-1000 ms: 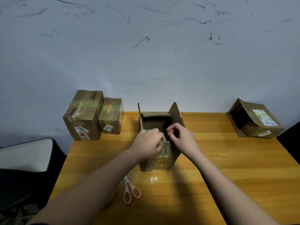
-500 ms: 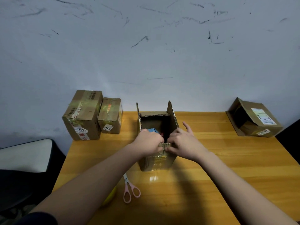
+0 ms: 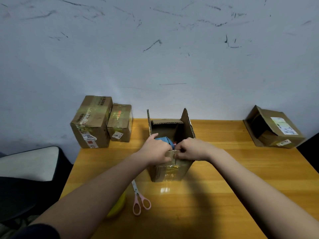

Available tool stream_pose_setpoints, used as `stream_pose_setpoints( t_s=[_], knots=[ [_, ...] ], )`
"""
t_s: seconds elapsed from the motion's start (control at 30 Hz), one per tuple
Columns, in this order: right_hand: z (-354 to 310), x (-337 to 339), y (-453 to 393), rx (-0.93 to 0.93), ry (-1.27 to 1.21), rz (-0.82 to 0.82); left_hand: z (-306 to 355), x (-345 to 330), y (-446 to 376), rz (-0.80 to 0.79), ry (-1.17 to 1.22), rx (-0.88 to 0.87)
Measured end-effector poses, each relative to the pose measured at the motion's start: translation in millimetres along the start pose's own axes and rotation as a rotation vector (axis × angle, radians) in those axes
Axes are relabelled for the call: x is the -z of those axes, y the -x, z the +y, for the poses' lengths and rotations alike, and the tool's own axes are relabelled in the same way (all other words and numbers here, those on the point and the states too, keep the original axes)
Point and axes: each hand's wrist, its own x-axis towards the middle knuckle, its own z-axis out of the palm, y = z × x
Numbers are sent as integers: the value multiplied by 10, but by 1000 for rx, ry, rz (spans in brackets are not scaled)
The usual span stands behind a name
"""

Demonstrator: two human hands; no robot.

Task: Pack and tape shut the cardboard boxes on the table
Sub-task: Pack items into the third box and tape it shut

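Pink-handled scissors lie closed on the desk just in front of the open box, blades pointing toward it, with a yellow object half hidden under the left forearm beside them. That open cardboard box stands upright near the middle of the desk, its front face crossed with shiny clear tape. Both hands meet at the near top edge of the open box: the left hand is curled with fingers pinched on the near flap, thumb lying over the box's left rim, and the right hand is closed on the same flap from the other side, knuckles up. Inside the open box, just behind the hands, a blue item and a bit of red show. The side flaps stand upright and the far flap is folded inward. Left of the open box, at the desk's back corner, two taped shut boxes sit touching: a larger box with a label reading "300" and a smaller box with a white sticker too small to read. Far to the right of the open box, a tipped box lies on its side, opening facing left, bearing a white shipping label whose print is illegible.
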Motion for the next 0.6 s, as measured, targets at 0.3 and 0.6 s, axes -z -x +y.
stream_pose_setpoints(
  t_s=[0.3,0.6],
  knots=[
    [-64,-84,-136,-9,146,-11,41,35,-24,-28,-4,46],
    [-94,-198,-127,-27,450,216,96,29,-87,-80,-53,149]
  ],
)
